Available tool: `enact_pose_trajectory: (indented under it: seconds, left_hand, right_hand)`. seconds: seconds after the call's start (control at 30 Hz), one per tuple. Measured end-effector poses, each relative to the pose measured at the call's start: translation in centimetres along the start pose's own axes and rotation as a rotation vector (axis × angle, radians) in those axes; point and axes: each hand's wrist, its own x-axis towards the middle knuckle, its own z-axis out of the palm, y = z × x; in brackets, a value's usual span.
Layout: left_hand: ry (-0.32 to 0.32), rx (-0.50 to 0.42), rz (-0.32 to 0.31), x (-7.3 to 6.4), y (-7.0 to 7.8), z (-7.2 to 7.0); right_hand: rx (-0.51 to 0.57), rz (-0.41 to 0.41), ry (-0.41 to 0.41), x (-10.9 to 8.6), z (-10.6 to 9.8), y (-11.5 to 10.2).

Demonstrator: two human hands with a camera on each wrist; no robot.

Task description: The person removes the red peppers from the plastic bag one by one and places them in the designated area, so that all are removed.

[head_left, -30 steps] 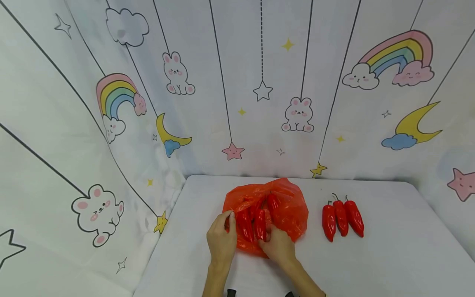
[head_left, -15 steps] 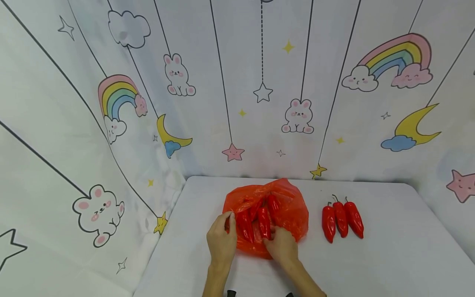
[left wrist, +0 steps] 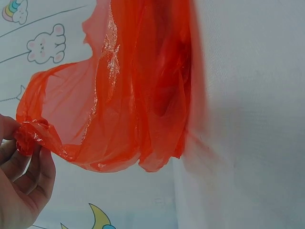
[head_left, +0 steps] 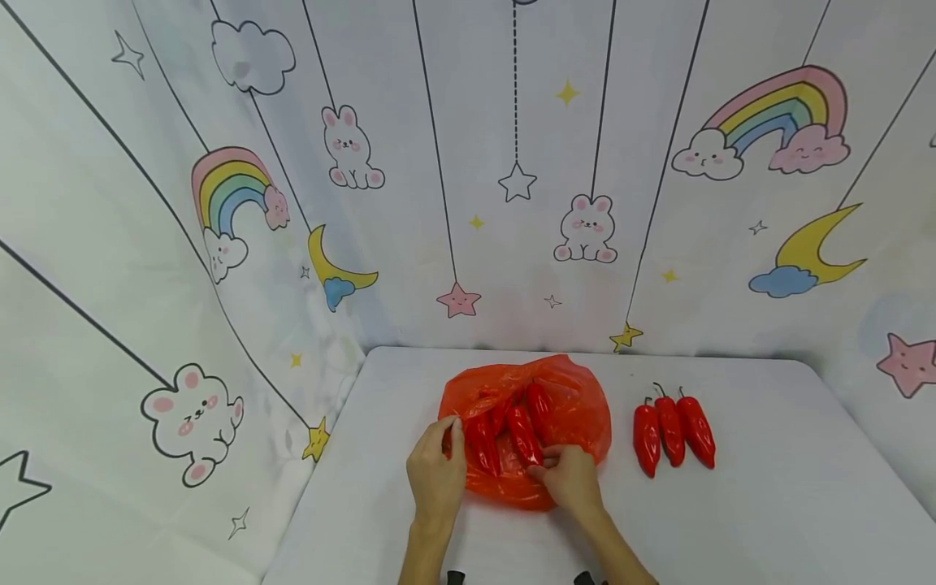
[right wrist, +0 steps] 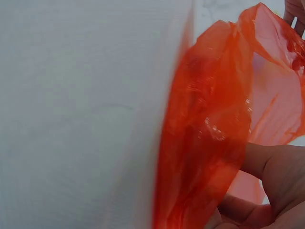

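Note:
A red plastic bag (head_left: 578,406) lies open on the white table with several red chili peppers in it. My left hand (head_left: 439,471) pinches the bag's rim at the left; in the left wrist view, fingertips (left wrist: 35,164) grip the bunched plastic. At the right side of the opening, my right hand (head_left: 574,481) pinches the lower tip of a tilted chili pepper (head_left: 523,435). Another chili pepper (head_left: 484,445) rests to its left, and one more (head_left: 539,400) lies behind. In the right wrist view, the bag wall hides the fingertips and the pepper.
Three chili peppers (head_left: 671,431) lie side by side on the table (head_left: 760,504), right of the bag. A white cloth printed with rainbows, rabbits and stars (head_left: 468,187) hangs behind the table and to its left.
My right hand has moved right, and the lower end of the pepper has swung right with it, so it now leans. The left hand has stayed on the bag's rim.

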Motion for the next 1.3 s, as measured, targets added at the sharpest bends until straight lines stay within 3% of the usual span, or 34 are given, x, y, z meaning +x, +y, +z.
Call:
enact_pose_trajectory:
  seconds: [0.83,1.3]
  left_hand:
    - [-0.016,-0.006,-0.018,0.0,0.0,-0.1]
    - [-0.017,-0.004,-0.009,0.0,-0.1,0.0]
  right_hand:
    - [0.029,0.094,-0.006,-1.5,-3.3,-1.1]
    - [0.029,0.103,0.037,-2.3,-5.3,-0.8]
